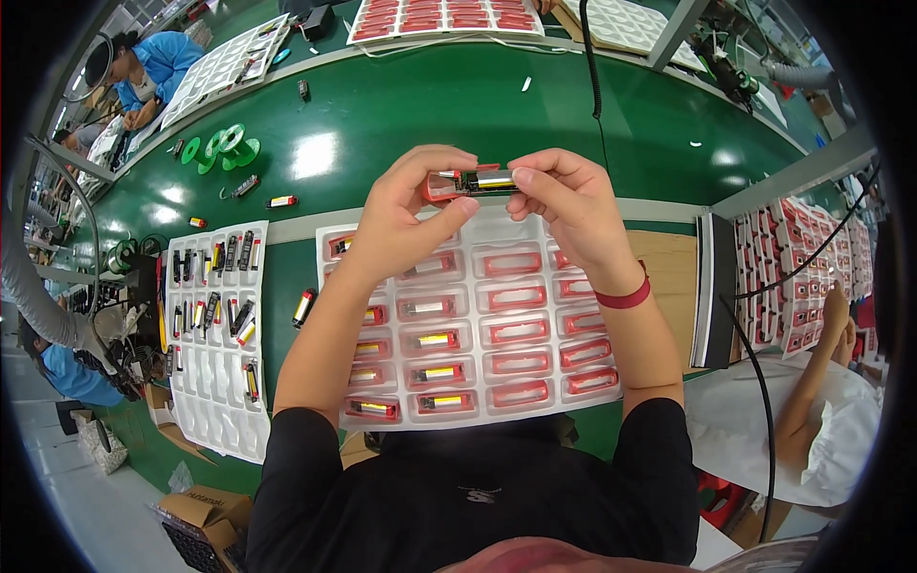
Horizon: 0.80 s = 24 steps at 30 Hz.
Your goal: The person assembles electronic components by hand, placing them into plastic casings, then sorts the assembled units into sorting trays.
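Above the far edge of a white blister tray (516, 413), both my hands are closed on one small piece of work. My left hand (413, 212) grips a red, partly clear plastic casing (440, 187) between thumb and fingers. A battery cell with a small circuit board (492, 180) lies at the casing, its right end pinched by my right hand (565, 199). How far it sits inside the casing I cannot tell. Under my forearms, the tray's pockets hold red casings (517, 330); some of those on the left contain yellow-banded cells (439, 373).
A second white tray (201, 372) at left holds loose battery assemblies. Another assembly (304, 307) lies between the trays. Green spools (232, 148) stand at the far left. A coiled black cable (590, 67) hangs ahead. Co-workers sit at far left (162, 62) and right (812, 420).
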Available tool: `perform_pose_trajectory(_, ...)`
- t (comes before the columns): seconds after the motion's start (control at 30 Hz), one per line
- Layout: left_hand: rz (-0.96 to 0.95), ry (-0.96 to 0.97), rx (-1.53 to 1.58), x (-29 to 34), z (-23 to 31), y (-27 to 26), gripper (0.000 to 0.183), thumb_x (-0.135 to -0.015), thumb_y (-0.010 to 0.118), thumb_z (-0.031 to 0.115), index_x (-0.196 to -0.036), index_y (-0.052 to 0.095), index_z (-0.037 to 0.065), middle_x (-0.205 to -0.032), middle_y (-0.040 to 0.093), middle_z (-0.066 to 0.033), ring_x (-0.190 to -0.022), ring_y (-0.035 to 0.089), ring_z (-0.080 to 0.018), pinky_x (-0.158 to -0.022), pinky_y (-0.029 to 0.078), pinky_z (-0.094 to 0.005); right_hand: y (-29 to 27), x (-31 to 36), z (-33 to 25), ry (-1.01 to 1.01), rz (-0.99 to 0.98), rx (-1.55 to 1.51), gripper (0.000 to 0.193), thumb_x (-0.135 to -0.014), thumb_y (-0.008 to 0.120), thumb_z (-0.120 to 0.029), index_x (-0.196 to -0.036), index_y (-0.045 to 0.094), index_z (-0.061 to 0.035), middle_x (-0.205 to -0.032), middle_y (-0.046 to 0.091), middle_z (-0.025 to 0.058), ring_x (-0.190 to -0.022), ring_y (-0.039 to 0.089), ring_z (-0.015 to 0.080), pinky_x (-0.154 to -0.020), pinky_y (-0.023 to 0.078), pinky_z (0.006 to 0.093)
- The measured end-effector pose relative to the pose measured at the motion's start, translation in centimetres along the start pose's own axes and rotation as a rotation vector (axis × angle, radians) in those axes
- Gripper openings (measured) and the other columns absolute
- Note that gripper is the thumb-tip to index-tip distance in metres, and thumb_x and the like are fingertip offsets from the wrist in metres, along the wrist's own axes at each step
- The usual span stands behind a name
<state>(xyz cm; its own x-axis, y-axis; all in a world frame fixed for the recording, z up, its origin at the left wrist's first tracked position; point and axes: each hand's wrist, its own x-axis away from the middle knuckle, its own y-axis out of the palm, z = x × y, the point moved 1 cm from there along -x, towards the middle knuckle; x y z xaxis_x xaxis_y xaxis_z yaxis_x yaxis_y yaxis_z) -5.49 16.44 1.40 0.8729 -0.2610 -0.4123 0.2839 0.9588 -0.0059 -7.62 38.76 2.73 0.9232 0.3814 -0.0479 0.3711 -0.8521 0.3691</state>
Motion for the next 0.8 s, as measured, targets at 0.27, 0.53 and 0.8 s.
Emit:
perform_pose_trajectory(0.27, -0.078, 0.033, -0.277, -0.2, 0.5, -0.7, 0.029, -0.087, 0.07, -0.005, -0.115, 0.067, 0.001, -0.128, 0.06, -0.0151, -0.12, 0.059, -0.0242, -0.103, 0.047, -0.0377, -0.8, -0.5, 0.2, -0.006, -0.02, 0.113, 0.015, -0.092, 0.071, -0.004, -0.104, 0.072, 0.0045, -0.092, 0.073, 0.0098, -0.078, 0.069, 0.0141, -0.072, 0.057, 0.0269)
perform_pose_trajectory(0.53, -0.082, -0.102, 0.102, -0.2, -0.6, 0.2, 0.029, -0.094, 0.06, -0.005, -0.123, 0.063, 0.001, -0.133, 0.06, -0.0124, -0.113, 0.064, -0.017, -0.094, 0.055, -0.0301, -0.9, -0.5, 0.1, -0.038, -0.084, 0.182, 0.017, -0.091, 0.071, 0.001, -0.108, 0.071, 0.0048, -0.094, 0.073, 0.0096, -0.079, 0.07, 0.014, -0.073, 0.057, 0.0261)
perform_pose_trajectory(0.8, -0.1, -0.262, 0.263, 0.2, 0.0, 1.0, 0.051, -0.096, 0.056, -0.007, -0.145, 0.047, 0.002, -0.134, 0.059, -0.0112, -0.117, 0.063, -0.0162, -0.098, 0.053, -0.0285, 0.2, -0.2, 0.5, -0.197, 0.026, 0.291, 0.022, -0.09, 0.073, 0.003, -0.111, 0.068, 0.0035, -0.102, 0.073, 0.0097, -0.092, 0.069, 0.0128, -0.081, 0.056, 0.0258)
